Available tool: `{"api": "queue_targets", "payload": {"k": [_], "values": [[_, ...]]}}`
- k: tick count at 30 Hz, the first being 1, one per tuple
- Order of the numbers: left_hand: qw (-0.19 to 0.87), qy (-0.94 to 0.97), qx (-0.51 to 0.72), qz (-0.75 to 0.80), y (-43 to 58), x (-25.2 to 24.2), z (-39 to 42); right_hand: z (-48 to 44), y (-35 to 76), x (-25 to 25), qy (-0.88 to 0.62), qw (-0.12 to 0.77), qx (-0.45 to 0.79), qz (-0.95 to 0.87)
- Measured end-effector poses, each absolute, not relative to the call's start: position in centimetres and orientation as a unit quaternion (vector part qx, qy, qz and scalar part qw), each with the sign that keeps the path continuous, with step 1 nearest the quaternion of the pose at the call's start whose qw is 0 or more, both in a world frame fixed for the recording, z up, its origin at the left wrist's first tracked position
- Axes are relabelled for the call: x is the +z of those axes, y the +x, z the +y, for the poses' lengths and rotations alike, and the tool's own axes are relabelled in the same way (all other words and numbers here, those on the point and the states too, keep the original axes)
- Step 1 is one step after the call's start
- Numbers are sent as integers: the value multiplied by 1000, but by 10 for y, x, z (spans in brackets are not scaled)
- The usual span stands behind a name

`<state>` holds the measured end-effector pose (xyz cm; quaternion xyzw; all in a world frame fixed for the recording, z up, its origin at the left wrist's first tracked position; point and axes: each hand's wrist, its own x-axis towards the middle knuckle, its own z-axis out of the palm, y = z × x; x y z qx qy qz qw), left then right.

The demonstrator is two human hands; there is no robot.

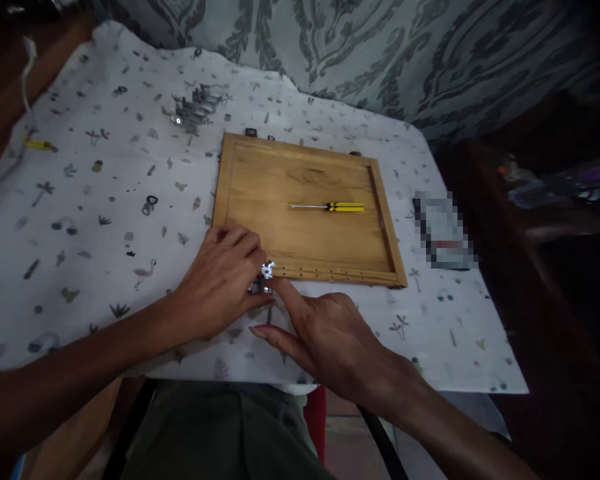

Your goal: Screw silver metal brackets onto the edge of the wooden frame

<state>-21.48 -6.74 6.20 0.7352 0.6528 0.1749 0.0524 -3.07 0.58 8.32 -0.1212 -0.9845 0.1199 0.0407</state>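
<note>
A framed wooden panel (300,227) lies on the patterned cloth, with a row of small holes along its near edge. My left hand (225,280) is closed round a small shiny metal piece (267,270) at the panel's near left part. The fingertips of my right hand (325,333) meet this piece from the right; its index finger and thumb are apart, and its other fingers are curled under. On the panel rests a screwdriver (346,207) with a yellow and black handle, its shaft pointing left.
Several metal pieces (195,110) lie together at the back left of the table (90,267). A pixelated flat object (445,232) is right of the panel. A yellow item (40,144) lies far left. Behind stands a patterned wall (380,60).
</note>
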Motion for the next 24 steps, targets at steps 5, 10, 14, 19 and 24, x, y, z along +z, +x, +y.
{"api": "queue_targets", "payload": {"k": [5, 10, 14, 19, 24], "values": [[54, 736, 164, 654, -214, 64, -66, 11, -49, 89, -114, -72, 76, -988], [52, 738, 163, 653, -215, 63, -66, 15, -58, 93, -103, -115, 88, -984], [48, 737, 165, 654, -215, 63, -67, 20, -56, 91, -108, -87, 132, -982], [42, 739, 166, 652, -215, 62, -66, 21, -39, 84, -130, 5, 229, -965], [34, 739, 153, 656, -214, 61, -66, 13, -12, 73, -181, 120, 271, -938]]}}
